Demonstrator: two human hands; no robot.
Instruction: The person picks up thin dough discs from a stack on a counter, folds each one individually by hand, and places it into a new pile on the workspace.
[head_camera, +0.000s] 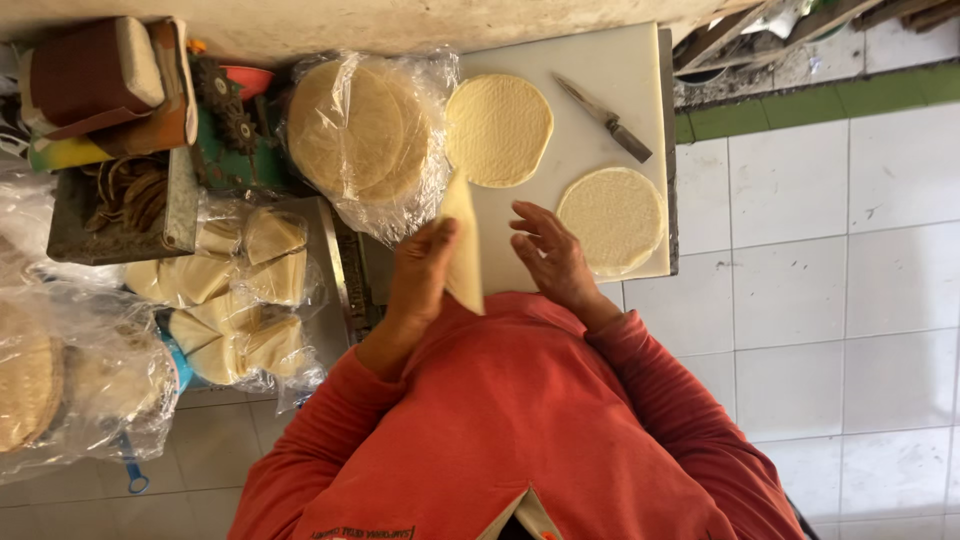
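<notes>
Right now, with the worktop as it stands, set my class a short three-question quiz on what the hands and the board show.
1. Pick one. What does the left hand hold?
A) a spoon
B) a pale dough round
C) a rolling pin

2. True or false: the knife lies on the white cutting board, and neither hand touches it.

3. Fill the gap: ___ flat rounds lie unwrapped on the board.

Key: 1 B; 2 true; 3 two.
</notes>
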